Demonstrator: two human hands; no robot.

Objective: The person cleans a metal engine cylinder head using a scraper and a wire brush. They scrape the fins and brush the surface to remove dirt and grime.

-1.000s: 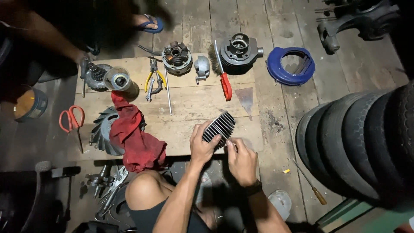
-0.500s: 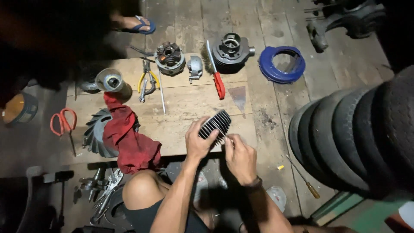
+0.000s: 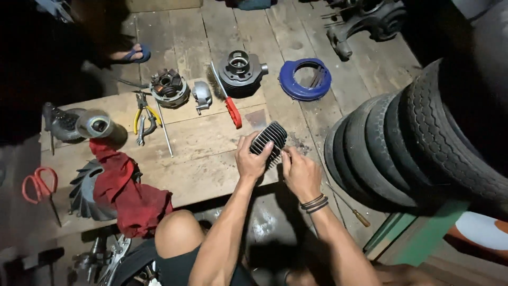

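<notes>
My left hand [image 3: 251, 160] grips a dark, finned metal cylinder head [image 3: 270, 139] from its left side, holding it just above the right end of a wooden board [image 3: 203, 145]. My right hand [image 3: 300, 172] is at the finned part's lower right edge, fingers pinched against it; I cannot tell whether they hold a small tool. Both forearms reach in from the bottom, and my bare knee [image 3: 177, 230] shows below the board.
On the board lie a red rag [image 3: 127, 185] over a fan wheel [image 3: 84, 190], pliers [image 3: 142, 119], a red-handled wire brush [image 3: 228, 103], a stator [image 3: 169, 87] and an engine cylinder [image 3: 238, 69]. A blue ring cover [image 3: 305, 79] lies on the floor. Stacked tyres [image 3: 407, 143] stand right. Another person's sandalled foot [image 3: 129, 54] is top left.
The camera view has swung, so everything sits further left and higher. Both hands stay on the finned part, which has turned slightly. The other person at top left has drawn back.
</notes>
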